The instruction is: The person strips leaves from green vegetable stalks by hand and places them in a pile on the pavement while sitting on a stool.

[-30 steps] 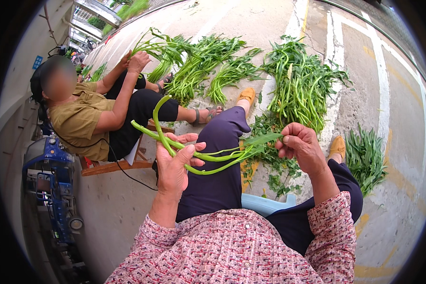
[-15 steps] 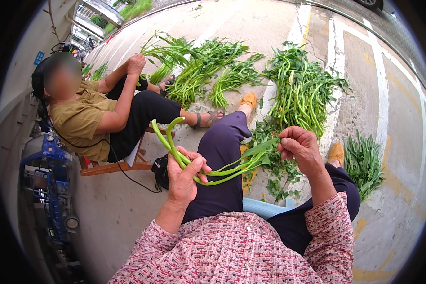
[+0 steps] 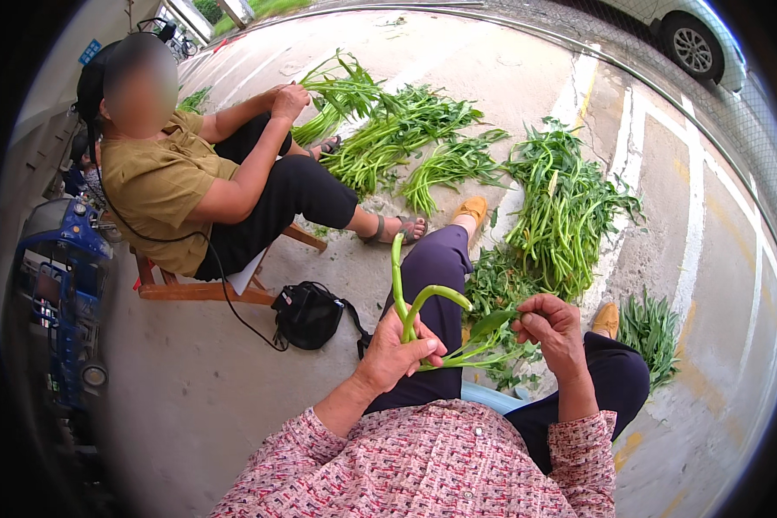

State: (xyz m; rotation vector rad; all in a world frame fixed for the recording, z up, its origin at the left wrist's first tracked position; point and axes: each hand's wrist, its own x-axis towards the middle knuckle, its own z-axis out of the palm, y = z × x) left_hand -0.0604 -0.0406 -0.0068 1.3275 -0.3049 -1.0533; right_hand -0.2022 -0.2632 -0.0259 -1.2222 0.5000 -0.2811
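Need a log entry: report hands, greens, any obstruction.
Left hand closed around green stalks, one arching over to the right. Right hand pinching a leaf. No obstruction seen between the hands.

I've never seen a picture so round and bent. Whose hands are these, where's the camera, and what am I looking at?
No machine is working here, just a person with bare hands. A wide fisheye camera worn on the head looks down, so straight edges bend near the rim. The left hand grips thick green stems, apparently water spinach; the right hand pinches a leaf. On the concrete ground lie a large pile of greens ahead, a smaller bunch to the right, and more heaps farther left. A seated co-worker at left holds greens too.
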